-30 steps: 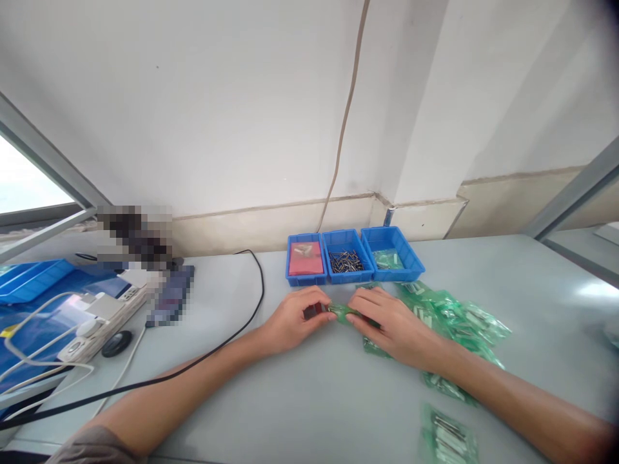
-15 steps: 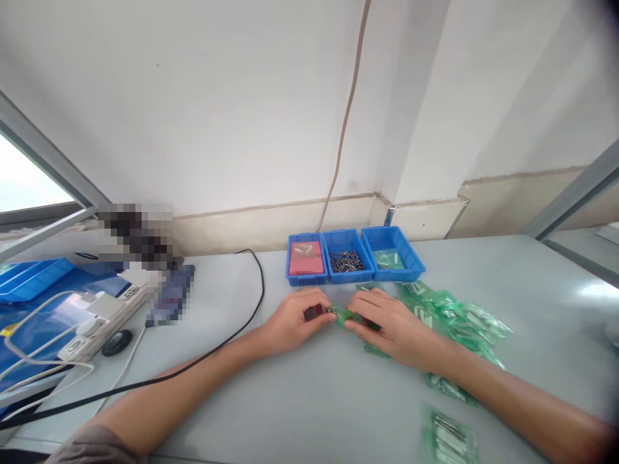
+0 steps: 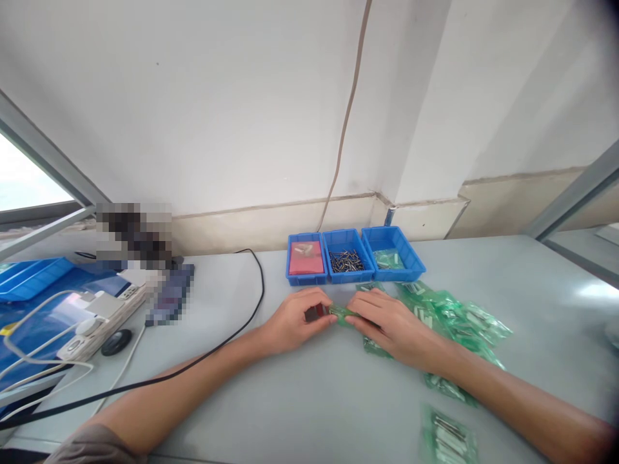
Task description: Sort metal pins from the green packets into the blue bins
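Between both hands is a small green plastic bag (image 3: 342, 315), mostly covered by the fingers. My left hand (image 3: 302, 319) pinches its left end between thumb and fingertips. At the other end my right hand (image 3: 380, 319) grips it with thumb and curled fingers. What the bag contains is hidden. Just beyond the hands stand three blue bins: one with a red bag (image 3: 306, 259) in it, one with loose metal pins or screws (image 3: 346, 261), one with a green bag (image 3: 388, 259). Filled green bags (image 3: 454, 316) lie scattered beside and beneath my right forearm.
A single green bag with metal parts (image 3: 451, 438) lies near the front edge. A black cable (image 3: 193, 364) runs over my left forearm. At the left are a power strip (image 3: 104, 319), a dark mouse (image 3: 117, 342) and a blue tray (image 3: 33, 277). The wall (image 3: 242, 129) rises behind the table.
My right hand's fingers have closed up slightly, and the dark gap beneath them no longer shows. A bit more of the green bag is visible between the hands.
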Action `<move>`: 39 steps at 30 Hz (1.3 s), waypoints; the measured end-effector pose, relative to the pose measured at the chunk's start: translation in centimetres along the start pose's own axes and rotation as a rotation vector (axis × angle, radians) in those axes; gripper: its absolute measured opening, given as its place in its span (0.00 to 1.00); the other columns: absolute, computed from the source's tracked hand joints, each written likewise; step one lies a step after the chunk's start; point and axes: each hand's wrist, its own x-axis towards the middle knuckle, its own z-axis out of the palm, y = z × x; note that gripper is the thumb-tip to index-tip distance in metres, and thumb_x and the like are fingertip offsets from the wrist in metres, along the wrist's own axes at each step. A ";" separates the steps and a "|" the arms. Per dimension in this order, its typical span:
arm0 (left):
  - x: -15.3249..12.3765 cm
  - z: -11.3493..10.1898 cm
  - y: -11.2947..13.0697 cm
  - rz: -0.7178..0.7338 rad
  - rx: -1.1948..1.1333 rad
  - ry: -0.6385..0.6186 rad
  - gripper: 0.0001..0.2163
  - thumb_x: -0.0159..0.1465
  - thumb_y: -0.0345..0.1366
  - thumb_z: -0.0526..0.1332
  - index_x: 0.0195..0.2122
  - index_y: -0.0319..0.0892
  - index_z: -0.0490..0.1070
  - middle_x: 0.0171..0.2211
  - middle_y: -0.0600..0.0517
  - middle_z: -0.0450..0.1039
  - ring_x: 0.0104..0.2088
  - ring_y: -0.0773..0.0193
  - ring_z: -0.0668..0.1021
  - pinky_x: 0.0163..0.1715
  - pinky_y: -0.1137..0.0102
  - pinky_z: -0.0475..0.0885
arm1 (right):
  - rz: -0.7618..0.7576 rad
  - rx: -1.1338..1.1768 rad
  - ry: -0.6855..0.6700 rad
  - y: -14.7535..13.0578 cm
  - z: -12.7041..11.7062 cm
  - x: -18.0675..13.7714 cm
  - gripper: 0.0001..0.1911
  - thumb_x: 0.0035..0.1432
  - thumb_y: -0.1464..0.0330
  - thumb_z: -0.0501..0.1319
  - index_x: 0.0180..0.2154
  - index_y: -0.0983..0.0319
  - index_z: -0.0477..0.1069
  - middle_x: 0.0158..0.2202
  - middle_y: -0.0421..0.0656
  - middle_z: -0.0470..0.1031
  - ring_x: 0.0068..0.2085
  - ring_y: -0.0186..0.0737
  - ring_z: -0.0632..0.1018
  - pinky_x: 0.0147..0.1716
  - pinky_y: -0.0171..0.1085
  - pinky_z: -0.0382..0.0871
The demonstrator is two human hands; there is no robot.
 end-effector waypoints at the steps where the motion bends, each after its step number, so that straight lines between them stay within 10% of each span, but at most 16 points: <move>1: 0.0 0.0 0.0 0.002 -0.003 0.002 0.08 0.73 0.40 0.65 0.42 0.41 0.75 0.36 0.51 0.74 0.35 0.64 0.74 0.39 0.71 0.69 | -0.003 0.006 0.000 0.0 0.0 0.0 0.12 0.79 0.65 0.53 0.40 0.58 0.70 0.36 0.42 0.75 0.37 0.43 0.73 0.41 0.41 0.66; 39: 0.4 -0.2 0.4 -0.040 -0.029 -0.086 0.10 0.72 0.44 0.65 0.41 0.41 0.76 0.37 0.51 0.77 0.37 0.62 0.76 0.40 0.69 0.70 | 0.059 0.040 0.047 0.3 0.6 0.0 0.06 0.76 0.68 0.57 0.42 0.58 0.71 0.36 0.41 0.76 0.39 0.44 0.75 0.43 0.42 0.66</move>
